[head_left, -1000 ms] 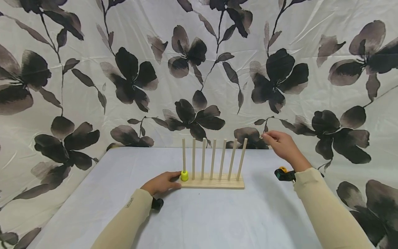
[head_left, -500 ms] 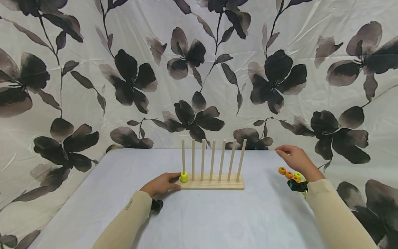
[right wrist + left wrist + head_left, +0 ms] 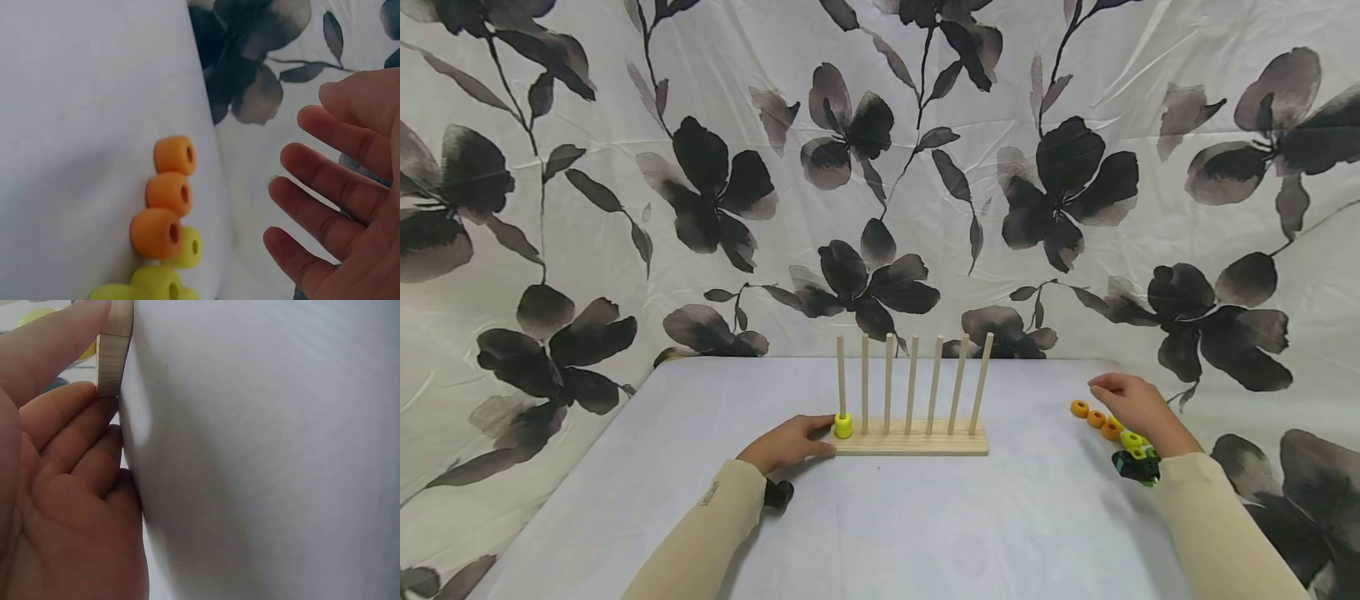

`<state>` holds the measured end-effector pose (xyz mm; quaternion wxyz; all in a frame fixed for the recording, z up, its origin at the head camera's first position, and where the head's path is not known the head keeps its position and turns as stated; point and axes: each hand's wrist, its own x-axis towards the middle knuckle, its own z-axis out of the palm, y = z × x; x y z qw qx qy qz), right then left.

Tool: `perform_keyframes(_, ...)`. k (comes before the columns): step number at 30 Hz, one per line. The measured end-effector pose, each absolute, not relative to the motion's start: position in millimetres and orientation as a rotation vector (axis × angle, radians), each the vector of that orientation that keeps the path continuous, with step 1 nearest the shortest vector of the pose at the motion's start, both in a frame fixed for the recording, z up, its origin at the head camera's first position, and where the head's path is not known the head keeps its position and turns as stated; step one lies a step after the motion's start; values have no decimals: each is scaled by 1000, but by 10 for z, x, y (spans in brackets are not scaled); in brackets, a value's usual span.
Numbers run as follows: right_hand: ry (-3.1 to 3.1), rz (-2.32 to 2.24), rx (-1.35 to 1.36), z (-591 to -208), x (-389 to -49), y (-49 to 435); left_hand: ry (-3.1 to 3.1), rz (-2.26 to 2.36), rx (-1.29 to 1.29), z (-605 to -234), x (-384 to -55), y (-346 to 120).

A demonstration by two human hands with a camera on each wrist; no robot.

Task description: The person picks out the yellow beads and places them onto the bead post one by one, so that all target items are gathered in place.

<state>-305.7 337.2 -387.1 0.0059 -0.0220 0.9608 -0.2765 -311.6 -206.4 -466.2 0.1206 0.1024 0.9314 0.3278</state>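
A wooden peg rack [image 3: 917,447] with several upright dowels stands on the white-covered table. Yellow beads [image 3: 843,427] sit at the foot of its leftmost dowel. My left hand [image 3: 784,446] grips the left end of the base; in the left wrist view the thumb [image 3: 62,347] lies along one side of the wood and the fingertips meet the other. Over at the right, my right hand [image 3: 1138,408] hovers above a row of loose beads, its fingers spread and holding nothing in the right wrist view. Orange beads [image 3: 155,234] and yellow beads [image 3: 153,284] lie below it.
The floral cloth [image 3: 865,167] hangs behind the table's back edge. Green beads [image 3: 1148,482] show partly behind the dark wrist camera [image 3: 1131,465]. The table surface [image 3: 925,525] stretches in front of the rack.
My right hand has moved right and down from near the back edge to above the loose beads, uncovering more of them. The left hand and rack have stayed put.
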Motion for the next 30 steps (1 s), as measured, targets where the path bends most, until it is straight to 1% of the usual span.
perform_keyframes(8, 2966, -860, 32, -4033, -3004, 3556, 2726, 950, 288, -4639, -3113, -2072)
perform_keyframes(30, 2949, -739, 186, -4181, -2919, 3835, 2707, 985, 266, -4619, -3077, -2050)
